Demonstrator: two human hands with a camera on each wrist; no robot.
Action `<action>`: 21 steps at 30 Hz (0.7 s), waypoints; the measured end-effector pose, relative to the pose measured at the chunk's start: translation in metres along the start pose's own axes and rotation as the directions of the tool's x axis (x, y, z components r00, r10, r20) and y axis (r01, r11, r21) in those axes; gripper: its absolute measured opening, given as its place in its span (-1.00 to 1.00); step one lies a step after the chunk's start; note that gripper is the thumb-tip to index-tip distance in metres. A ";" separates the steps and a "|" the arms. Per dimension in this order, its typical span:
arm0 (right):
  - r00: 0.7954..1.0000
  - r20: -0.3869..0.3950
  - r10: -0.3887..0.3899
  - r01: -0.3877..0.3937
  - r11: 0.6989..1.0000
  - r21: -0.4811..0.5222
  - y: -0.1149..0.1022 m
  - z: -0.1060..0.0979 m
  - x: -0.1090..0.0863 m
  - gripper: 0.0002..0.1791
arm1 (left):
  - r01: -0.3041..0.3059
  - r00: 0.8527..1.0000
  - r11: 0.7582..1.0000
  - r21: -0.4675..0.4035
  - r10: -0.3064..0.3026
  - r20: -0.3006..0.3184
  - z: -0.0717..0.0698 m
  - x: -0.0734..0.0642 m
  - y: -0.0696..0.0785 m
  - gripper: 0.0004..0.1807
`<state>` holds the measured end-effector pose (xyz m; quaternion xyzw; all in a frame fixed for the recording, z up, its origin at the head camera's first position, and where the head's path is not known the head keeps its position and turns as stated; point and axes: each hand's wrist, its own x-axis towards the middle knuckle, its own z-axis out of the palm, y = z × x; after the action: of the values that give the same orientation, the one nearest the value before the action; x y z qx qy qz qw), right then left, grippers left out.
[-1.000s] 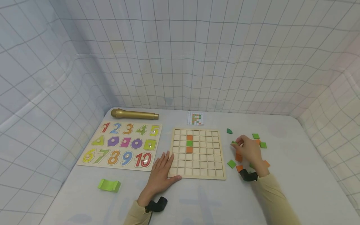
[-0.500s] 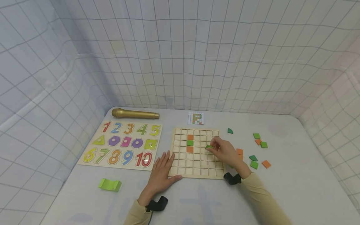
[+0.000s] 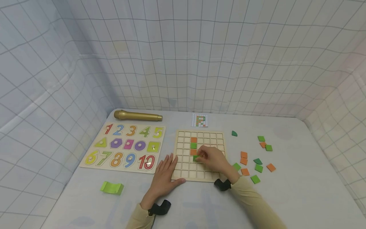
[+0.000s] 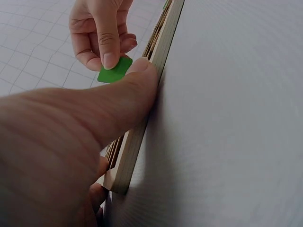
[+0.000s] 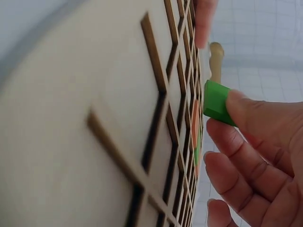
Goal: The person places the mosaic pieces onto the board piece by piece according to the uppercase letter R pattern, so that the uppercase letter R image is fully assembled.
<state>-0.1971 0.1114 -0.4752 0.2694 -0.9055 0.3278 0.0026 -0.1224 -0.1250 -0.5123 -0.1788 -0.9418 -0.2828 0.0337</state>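
Note:
My right hand (image 3: pixel 213 159) pinches a green square tile (image 5: pixel 218 101) between thumb and forefinger, close over the wooden grid board (image 3: pixel 183 175). In the head view this tile overlaps the cell just below a column of an orange tile (image 3: pixel 193 140), a green tile (image 3: pixel 193 145) and another orange tile (image 3: pixel 193 152). At the board's left edge my left hand (image 3: pixel 164 176) lies with straight, spread fingers. Its thumb (image 4: pixel 137 80) touches the board's near rim in the left wrist view.
Several loose orange and green tiles (image 3: pixel 258 168) lie right of the board. A pattern card (image 3: pixel 199 120) sits behind it. To the left are a number puzzle board (image 3: pixel 114 165), a gold microphone (image 3: pixel 138 115) and a light green block (image 3: pixel 112 188). Gridded cloth walls surround the table.
My right hand has picked the green tile from the loose pieces and carried it left over the board, to below the placed column. My left hand has stayed in place.

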 end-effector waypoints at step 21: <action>0.999 -0.002 0.045 -0.045 0.994 -0.100 -0.012 0.013 0.009 -0.90 | 0.002 1.000 1.000 -0.005 -0.002 -0.003 -0.002 0.000 0.002 -0.06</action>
<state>-0.1966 0.0911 -0.4768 0.2484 -0.9267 0.2818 0.0084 -0.1214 -0.1244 -0.5101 -0.1773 -0.9413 -0.2853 0.0345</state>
